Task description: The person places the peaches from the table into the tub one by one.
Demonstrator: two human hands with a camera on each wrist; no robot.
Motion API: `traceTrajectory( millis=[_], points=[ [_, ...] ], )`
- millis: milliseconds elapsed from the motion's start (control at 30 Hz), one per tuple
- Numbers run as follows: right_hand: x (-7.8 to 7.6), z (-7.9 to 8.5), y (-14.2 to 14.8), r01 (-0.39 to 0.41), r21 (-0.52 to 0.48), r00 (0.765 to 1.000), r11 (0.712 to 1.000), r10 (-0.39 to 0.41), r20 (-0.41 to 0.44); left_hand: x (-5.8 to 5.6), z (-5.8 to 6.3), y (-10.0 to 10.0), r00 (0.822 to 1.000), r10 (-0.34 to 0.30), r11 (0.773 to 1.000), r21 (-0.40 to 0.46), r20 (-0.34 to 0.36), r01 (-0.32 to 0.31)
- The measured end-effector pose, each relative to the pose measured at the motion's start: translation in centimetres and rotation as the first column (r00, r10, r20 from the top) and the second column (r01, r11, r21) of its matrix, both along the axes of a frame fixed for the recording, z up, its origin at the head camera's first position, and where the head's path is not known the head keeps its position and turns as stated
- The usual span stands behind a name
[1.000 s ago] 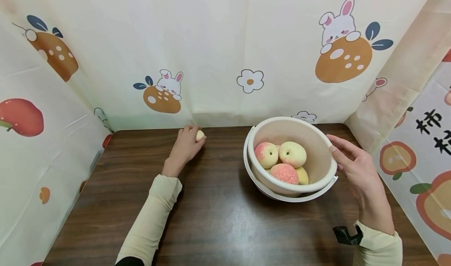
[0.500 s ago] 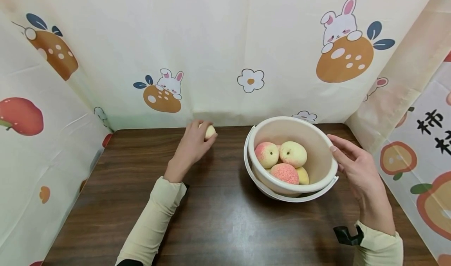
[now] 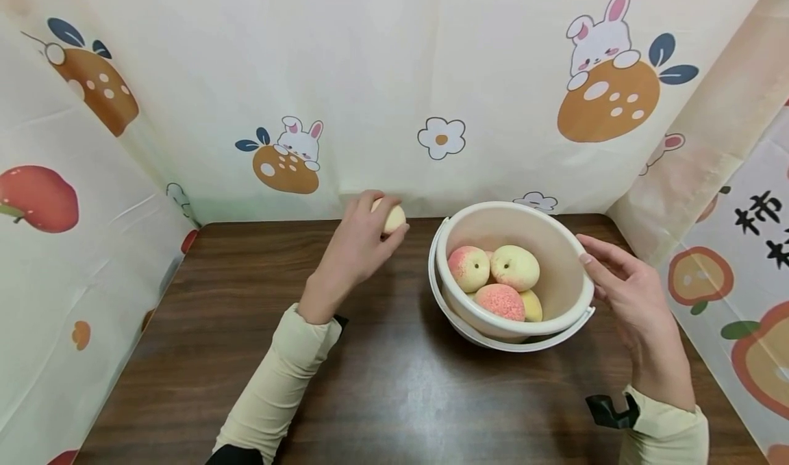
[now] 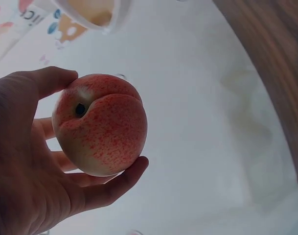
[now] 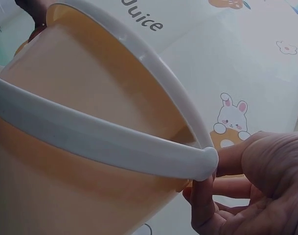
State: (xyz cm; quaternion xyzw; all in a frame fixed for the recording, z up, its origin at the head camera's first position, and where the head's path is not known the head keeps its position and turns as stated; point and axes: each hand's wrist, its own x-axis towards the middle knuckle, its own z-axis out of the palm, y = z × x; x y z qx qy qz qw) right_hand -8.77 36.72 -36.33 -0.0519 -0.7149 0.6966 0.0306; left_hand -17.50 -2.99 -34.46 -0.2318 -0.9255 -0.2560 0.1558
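My left hand point(image 3: 357, 242) holds a peach point(image 4: 102, 127) near the table's back edge, left of the bucket. In the left wrist view, the thumb and fingertips curl around its red-speckled skin, with a dark stem hole facing the camera. A cream bucket point(image 3: 555, 266) stands at right of centre with several pink and yellow peaches point(image 3: 501, 303) inside. My right hand point(image 3: 637, 300) pinches the bucket's right rim between thumb and fingers. The right wrist view has that grip beside the pivot of the white handle point(image 5: 100, 132), which hangs down along the near side.
The dark wooden table point(image 3: 394, 396) meets a printed cloth backdrop point(image 3: 370, 74) at its back edge. More printed cloth point(image 3: 80, 259) borders the left side, and another cloth panel point(image 3: 758, 246) the right.
My left hand has carried the peach rightward along the back edge and raised it, closer to the bucket. The right hand and bucket keep their place.
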Motion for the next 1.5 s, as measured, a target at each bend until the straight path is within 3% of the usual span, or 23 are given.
traceTrajectory(
  millis=[333,867,1267,1500],
  points=[
    [0.0,-0.2,0.4,-0.029,-0.015,1.000,0.999,0.029,-0.004,1.3,1.7,2.8,0.995,-0.079,0.997,-0.002,-0.068,0.079],
    [-0.1,0.0,0.3,-0.031,-0.050,0.999,0.998,0.031,-0.006,2.5,2.7,6.6,0.970,-0.204,0.979,-0.043,-0.130,0.200],
    [-0.1,0.1,0.2,-0.014,-0.009,1.000,1.000,0.014,0.019,3.0,1.7,9.3,0.936,-0.305,0.950,-0.121,-0.179,0.287],
    [-0.1,0.1,0.3,-0.018,0.007,1.000,1.000,0.018,0.017,3.1,0.7,10.8,0.913,-0.372,0.926,-0.143,-0.166,0.351]
  ],
)
